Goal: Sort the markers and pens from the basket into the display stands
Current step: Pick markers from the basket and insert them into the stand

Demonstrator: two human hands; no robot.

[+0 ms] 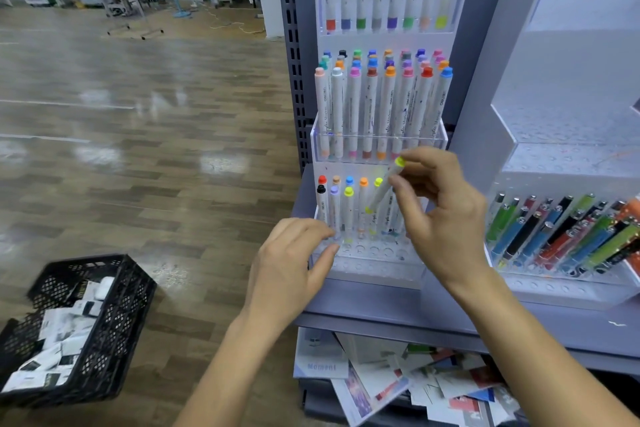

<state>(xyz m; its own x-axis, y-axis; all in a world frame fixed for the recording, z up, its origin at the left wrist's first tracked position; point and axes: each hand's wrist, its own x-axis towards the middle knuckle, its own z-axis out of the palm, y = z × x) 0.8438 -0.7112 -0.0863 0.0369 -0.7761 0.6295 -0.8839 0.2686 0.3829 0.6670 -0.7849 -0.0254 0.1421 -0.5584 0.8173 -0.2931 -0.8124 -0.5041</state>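
Head view: at the centre of the frame the right hand (446,215) pinches a white marker (382,189) with a yellow-green cap between thumb and fingertips. It holds the marker tilted, cap up, in front of the lowest tier of the clear marker stand (374,263). The left hand (289,263) has loose, spread fingers and holds nothing, its fingertips at the tier's front left corner. The black basket (114,322) sits on the wooden floor at lower left, holding white packets. At right, a second stand (561,288) holds slanted coloured pens (561,236).
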